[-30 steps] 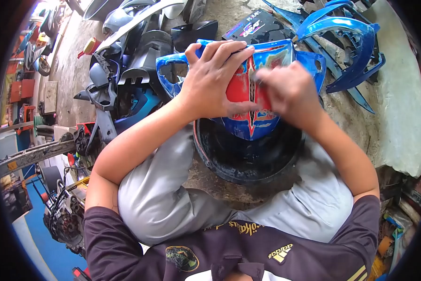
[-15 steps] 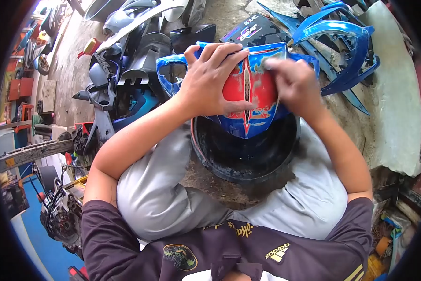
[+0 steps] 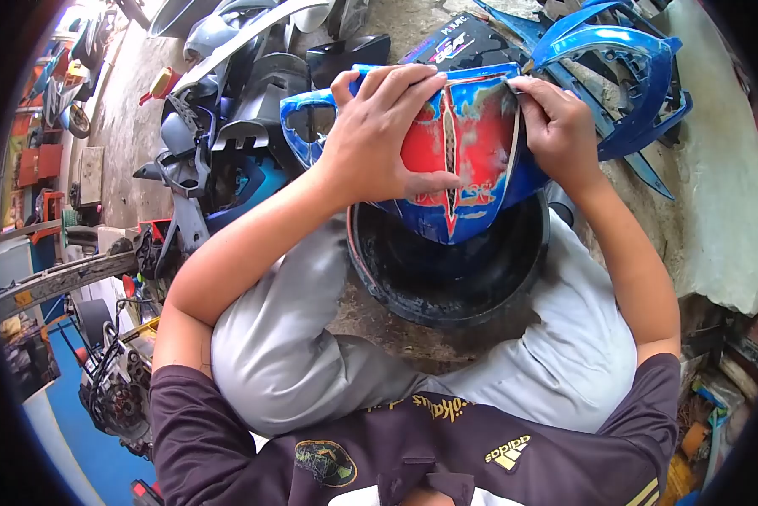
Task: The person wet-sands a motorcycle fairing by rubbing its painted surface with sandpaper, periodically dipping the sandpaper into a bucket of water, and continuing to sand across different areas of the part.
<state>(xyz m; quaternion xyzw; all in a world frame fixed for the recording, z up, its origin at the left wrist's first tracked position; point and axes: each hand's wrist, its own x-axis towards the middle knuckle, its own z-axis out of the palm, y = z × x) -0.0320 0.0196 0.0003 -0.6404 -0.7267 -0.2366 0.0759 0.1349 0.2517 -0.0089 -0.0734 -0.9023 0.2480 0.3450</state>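
Note:
A blue and red fairing panel (image 3: 480,152) with worn paint patches rests over a round black basin (image 3: 446,291) between my knees. My left hand (image 3: 383,139) lies across the panel's left side and grips it, fingers over the top and thumb stretched near the dark centre slot. At the panel's upper right edge, my right hand (image 3: 556,126) is closed, its fingertips pinched against the surface. Whatever is between those fingertips is too small to make out.
Grey and black fairing parts (image 3: 265,105) lie to the left. Another blue fairing (image 3: 657,93) is at the upper right, beside a pale slab (image 3: 716,169). A dark panel with lettering (image 3: 459,42) lies beyond. An engine (image 3: 126,396) stands at the lower left.
My right hand has moved from the panel's middle up and right to its upper right edge. My left hand has kept its hold, and the panel has shifted slightly upward.

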